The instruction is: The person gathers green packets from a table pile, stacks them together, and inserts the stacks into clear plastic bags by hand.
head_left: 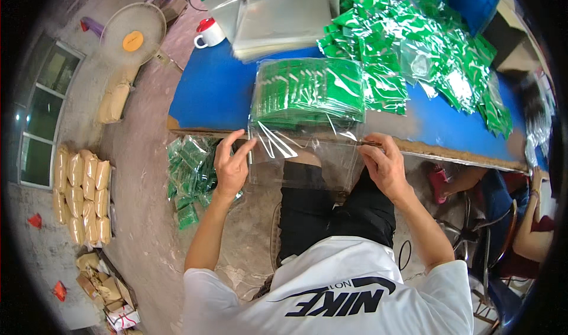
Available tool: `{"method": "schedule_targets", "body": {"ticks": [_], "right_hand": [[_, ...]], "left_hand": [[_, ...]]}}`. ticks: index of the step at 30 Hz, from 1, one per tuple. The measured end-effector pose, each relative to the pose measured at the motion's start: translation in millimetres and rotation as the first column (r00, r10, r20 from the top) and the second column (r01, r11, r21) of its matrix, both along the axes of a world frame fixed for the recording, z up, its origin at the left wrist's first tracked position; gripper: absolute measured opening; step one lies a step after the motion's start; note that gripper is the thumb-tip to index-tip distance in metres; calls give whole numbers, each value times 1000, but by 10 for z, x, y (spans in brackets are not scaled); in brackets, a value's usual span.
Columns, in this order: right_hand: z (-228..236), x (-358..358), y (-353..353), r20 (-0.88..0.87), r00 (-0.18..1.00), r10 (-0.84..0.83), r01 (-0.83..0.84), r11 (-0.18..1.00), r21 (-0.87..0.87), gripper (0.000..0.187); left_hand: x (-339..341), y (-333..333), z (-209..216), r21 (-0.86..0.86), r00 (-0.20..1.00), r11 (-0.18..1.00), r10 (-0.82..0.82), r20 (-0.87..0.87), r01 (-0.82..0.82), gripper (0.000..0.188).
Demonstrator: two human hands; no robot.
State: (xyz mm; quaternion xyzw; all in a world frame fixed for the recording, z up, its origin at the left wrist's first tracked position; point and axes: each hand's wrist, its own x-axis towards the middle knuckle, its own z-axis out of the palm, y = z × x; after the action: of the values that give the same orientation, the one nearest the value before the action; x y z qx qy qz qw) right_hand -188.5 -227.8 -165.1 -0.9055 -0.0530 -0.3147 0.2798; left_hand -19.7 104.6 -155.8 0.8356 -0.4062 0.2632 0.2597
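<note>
A clear plastic bag [307,160] lies across the front edge of the table, its loose end hanging over my lap. Inside its far part sits a row of overlapping green packets [305,89]. My right hand [383,162] pinches the bag's right side between thumb and fingers. At the opposite side, my left hand [231,166] has thumb and forefinger apart, with the thumb tip against the bag's edge. The rest of the left fingers are partly hidden.
Loose green packets [384,57] heap on the blue tabletop [207,92]. Behind the bag lie flat clear bags [284,18] and a white mug [210,34] with a red lid. More green packets [192,169] lie below the table. Another person's arm [529,222] is at right.
</note>
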Motion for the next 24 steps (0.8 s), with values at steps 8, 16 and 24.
{"method": "schedule_targets", "body": {"ticks": [8, 16, 24], "right_hand": [[72, 106, 31, -26, 1000, 10, -12, 997, -78, 32], [429, 291, -74, 41, 999, 17, -19, 998, 58, 22], [1855, 1784, -627, 191, 972, 138, -210, 875, 436, 20]], "left_hand": [[23, 77, -16, -48, 994, 996, -69, 85, 73, 32], [201, 108, 238, -340, 976, 940, -40, -216, -37, 15], [1510, -182, 1726, -700, 769, 711, -407, -493, -73, 24]]}}
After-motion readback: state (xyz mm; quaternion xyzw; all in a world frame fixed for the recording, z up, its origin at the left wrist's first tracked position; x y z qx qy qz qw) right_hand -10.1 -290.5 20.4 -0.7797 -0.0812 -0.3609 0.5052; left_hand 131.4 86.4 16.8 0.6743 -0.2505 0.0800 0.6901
